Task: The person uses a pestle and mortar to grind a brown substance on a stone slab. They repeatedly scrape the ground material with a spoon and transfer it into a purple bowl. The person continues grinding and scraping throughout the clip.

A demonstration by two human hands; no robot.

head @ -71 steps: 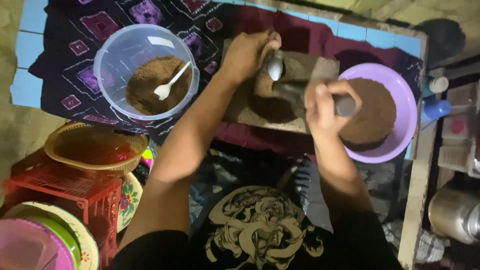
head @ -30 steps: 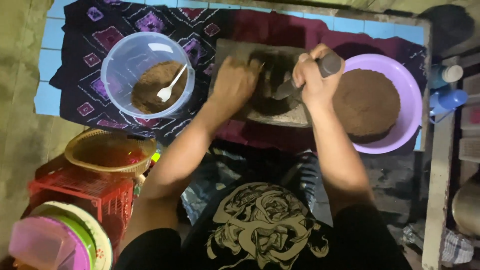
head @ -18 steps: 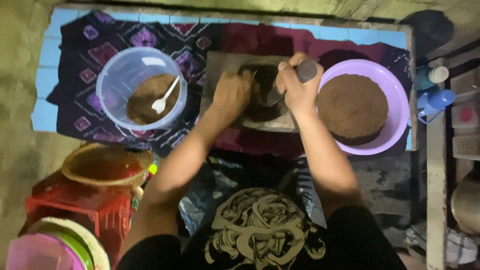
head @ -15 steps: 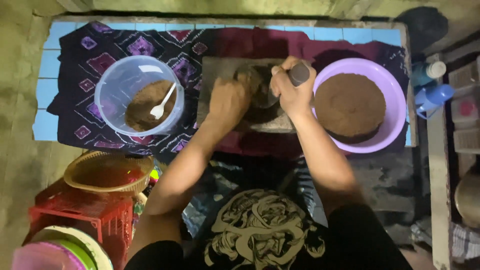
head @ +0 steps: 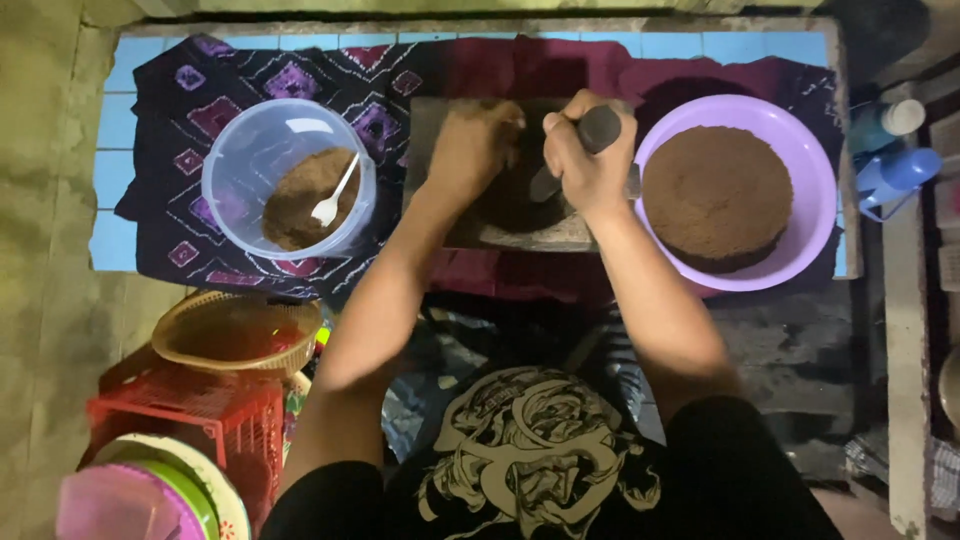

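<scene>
Knife gripped in the right hand at upper centre, blade slanting lower-left toward the left hand, fingers curled, pressing the dark lump.

A dark patterned cloth covers the blue tiled floor. On the cloth, left of the flat board, stands a clear tub; right of the board, a purple bowl.

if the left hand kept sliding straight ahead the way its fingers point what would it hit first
Probably nothing solid at once. The left hand lies on the dark slab, fingers pointing away from the person. Beyond the slab's far edge comes the patterned cloth. Height is hard to judge.
</scene>
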